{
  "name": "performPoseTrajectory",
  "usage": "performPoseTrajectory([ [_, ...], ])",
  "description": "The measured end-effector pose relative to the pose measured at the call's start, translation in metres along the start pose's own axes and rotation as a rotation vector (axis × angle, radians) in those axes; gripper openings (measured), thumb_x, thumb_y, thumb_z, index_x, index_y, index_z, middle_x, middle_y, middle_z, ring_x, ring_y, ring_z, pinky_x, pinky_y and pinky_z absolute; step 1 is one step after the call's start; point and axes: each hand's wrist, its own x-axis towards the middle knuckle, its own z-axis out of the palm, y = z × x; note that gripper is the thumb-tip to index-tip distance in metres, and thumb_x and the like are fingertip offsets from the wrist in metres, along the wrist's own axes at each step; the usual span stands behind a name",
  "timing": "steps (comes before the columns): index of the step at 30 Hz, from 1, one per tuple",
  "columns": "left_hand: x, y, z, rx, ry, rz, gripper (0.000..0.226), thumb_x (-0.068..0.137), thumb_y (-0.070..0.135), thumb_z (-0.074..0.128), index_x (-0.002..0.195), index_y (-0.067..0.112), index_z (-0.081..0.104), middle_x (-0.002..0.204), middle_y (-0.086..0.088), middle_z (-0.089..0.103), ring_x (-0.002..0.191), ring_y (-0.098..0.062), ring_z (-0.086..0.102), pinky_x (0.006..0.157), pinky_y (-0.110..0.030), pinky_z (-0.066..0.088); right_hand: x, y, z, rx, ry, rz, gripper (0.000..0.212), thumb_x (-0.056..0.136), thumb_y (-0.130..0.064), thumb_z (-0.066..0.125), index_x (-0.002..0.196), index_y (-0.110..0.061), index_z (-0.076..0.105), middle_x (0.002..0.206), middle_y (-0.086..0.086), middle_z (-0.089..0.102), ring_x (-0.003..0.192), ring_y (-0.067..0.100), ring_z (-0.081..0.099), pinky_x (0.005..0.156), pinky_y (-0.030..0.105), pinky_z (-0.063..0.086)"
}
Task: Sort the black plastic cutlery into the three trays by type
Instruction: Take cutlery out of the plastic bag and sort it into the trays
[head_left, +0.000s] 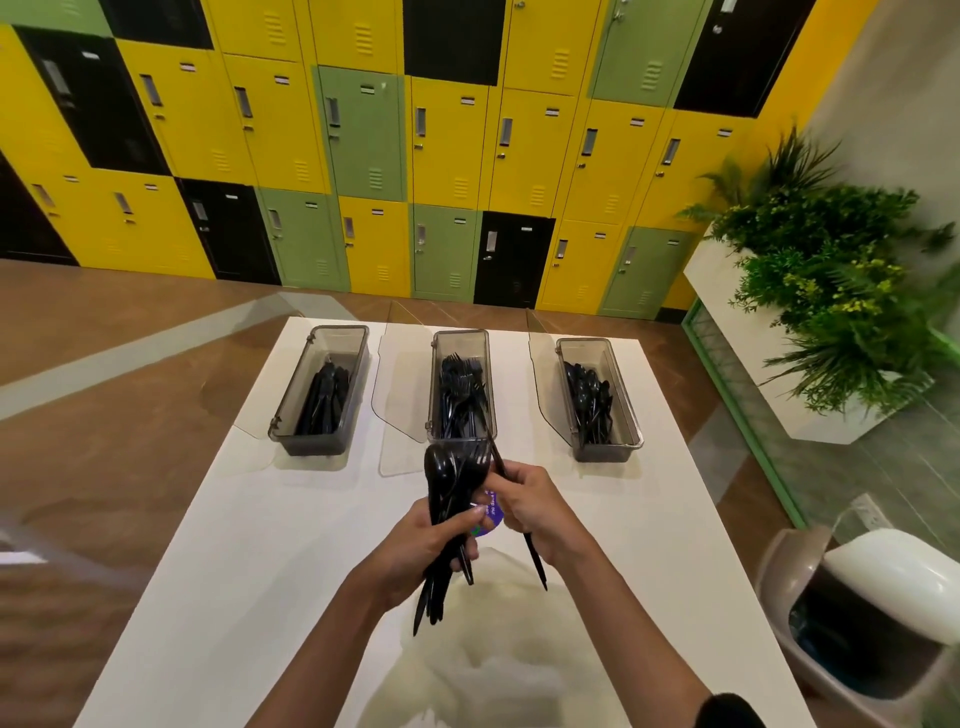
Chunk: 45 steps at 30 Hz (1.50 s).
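Black cutlery bundle (448, 501) is being gripped by the left hand (415, 545), fingers curled, over the worktop (260, 545); the right hand (535, 504) is pinching one slim piece (537, 564) beside it.

- Purple round sticker (493, 513) on the white table (260, 519): white lettering, mostly covered. One fragment reads roughly "desk"; the rest is illegible.
- Locker doors (540, 150): small label plate (552, 112) at the top of each, print too small to read.
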Motion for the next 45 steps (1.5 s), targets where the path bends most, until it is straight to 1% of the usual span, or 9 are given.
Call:
performPoseTrajectory([
  [3,-0.002,0.001,-0.007,0.029,0.053,0.016,0.022,0.097,0.016,0.050,0.113,0.004,0.059,0.065,0.001,0.067,0.053,-0.008,0.057,0.049,-0.020,0.044,0.005,0.000,0.011,-0.011,0.041,-0.008,0.018,0.095,-0.016,0.055,0.102,-0.002,0.064,0.075,0.005,0.065,0.054,0.006,0.060,0.050,0.013,0.046],
  [8,-0.005,0.002,-0.023,-0.057,0.112,0.055,0.023,0.099,0.017,0.046,0.115,0.011,0.062,0.103,-0.010,0.073,0.080,-0.020,0.071,0.055,-0.028,0.052,0.013,-0.007,0.026,0.057,0.073,-0.048,0.018,0.098,-0.016,0.051,0.109,-0.003,0.058,0.079,0.008,0.064,0.040,-0.002,0.055,0.038,0.011,0.039],
  [11,-0.007,0.004,-0.038,-0.112,0.117,0.068,0.025,0.100,0.017,0.044,0.119,0.016,0.059,0.108,-0.011,0.072,0.092,-0.027,0.070,0.057,-0.028,0.053,0.023,-0.009,0.036,0.093,0.096,-0.071,0.024,0.098,-0.020,0.051,0.112,-0.002,0.057,0.097,0.014,0.074,0.075,0.024,0.073,0.063,0.034,0.060],
  [15,-0.007,0.004,-0.060,-0.129,0.120,0.084,0.027,0.100,0.016,0.042,0.121,0.016,0.059,0.107,-0.009,0.073,0.094,-0.022,0.071,0.058,-0.026,0.052,0.034,-0.006,0.059,0.053,0.082,-0.076,0.028,0.090,-0.029,0.065,0.103,-0.005,0.064,0.098,0.013,0.073,0.097,0.032,0.069,0.089,0.048,0.053],
  [18,-0.006,0.002,-0.078,-0.173,0.125,0.085,0.028,0.100,0.015,0.043,0.124,0.015,0.058,0.108,-0.011,0.072,0.094,-0.023,0.070,0.060,-0.027,0.053,0.043,-0.003,0.077,0.002,0.041,-0.082,0.028,0.088,-0.028,0.067,0.098,-0.002,0.066,0.092,0.014,0.073,0.076,0.015,0.071,0.073,0.032,0.058],
  [22,-0.004,-0.004,-0.108,-0.244,0.166,0.081,0.029,0.100,0.016,0.042,0.125,0.013,0.056,0.110,-0.012,0.071,0.099,-0.025,0.069,0.064,-0.031,0.056,0.062,-0.005,0.100,-0.009,0.058,-0.088,0.019,0.092,-0.023,0.062,0.098,-0.005,0.066,0.084,0.006,0.070,0.042,-0.003,0.052,0.043,0.010,0.035],
  [30,0.009,-0.006,-0.171,-0.323,0.294,0.041,0.027,0.098,0.020,0.047,0.113,0.015,0.069,0.111,-0.002,0.069,0.107,-0.020,0.063,0.080,-0.047,0.056,0.113,-0.009,0.160,-0.035,0.018,-0.124,0.019,0.097,-0.030,0.053,0.100,-0.012,0.058,0.078,0.002,0.056,0.072,0.011,0.055,0.069,0.026,0.045],
  [38,0.028,0.002,-0.209,-0.344,0.438,0.120,0.019,0.094,0.013,0.053,0.104,0.011,0.070,0.074,0.008,0.067,0.076,-0.010,0.053,0.064,-0.032,0.059,0.141,-0.016,0.189,-0.116,-0.074,-0.126,0.014,0.096,-0.027,0.056,0.096,-0.013,0.054,0.065,-0.005,0.055,0.045,-0.002,0.053,0.047,0.012,0.036],
  [45,0.043,-0.005,-0.220,-0.397,0.498,0.109,0.016,0.093,0.012,0.056,0.103,0.008,0.069,0.082,-0.006,0.067,0.070,-0.007,0.066,0.060,-0.034,0.059,0.163,0.002,0.201,-0.130,-0.076,0.006,0.027,0.084,-0.031,0.072,0.097,-0.008,0.067,0.077,0.003,0.061,0.053,0.002,0.052,0.050,0.019,0.033],
])
